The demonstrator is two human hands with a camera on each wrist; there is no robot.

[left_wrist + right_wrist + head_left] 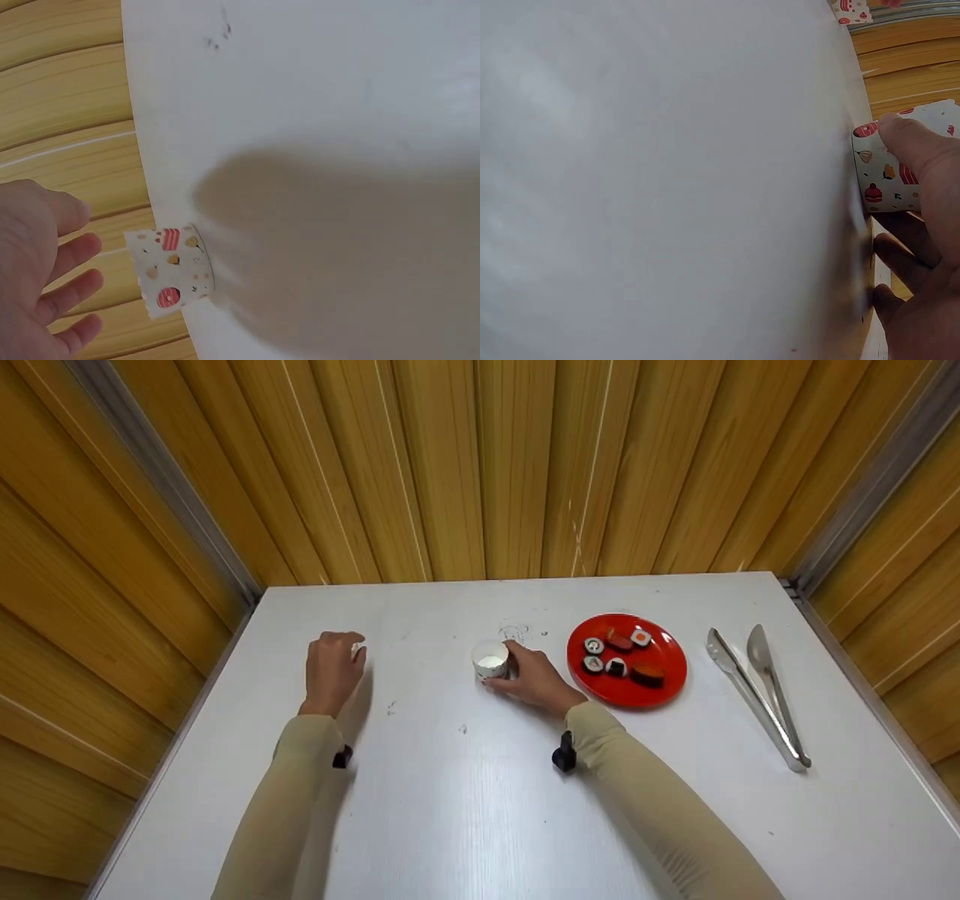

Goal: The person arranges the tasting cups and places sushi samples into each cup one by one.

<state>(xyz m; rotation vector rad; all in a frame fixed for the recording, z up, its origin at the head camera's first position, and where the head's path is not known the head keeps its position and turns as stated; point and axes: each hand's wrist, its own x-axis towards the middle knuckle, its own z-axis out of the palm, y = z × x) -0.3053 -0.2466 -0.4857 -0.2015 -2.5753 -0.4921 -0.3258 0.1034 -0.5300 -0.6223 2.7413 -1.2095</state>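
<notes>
In the head view, my right hand [536, 679] holds a small white paper baking cup [489, 666] upright near the middle of the table. The right wrist view shows my thumb on the side of this cup [889, 172], which is printed with red and yellow pastries. A matching paper cup [172, 271] stands on the table beside my left hand [45, 281]. A gap separates that cup from my loosely bent fingers in the left wrist view. Seen from the head, my left hand [331, 671] covers most of its cup [358, 646].
Right of my right hand is a red plate [671, 656] with several sushi pieces [648, 673]. Metal tongs [754, 697] with spread arms lie farther right. Yellow slatted walls [510, 472] border the back and sides of the white table [450, 810].
</notes>
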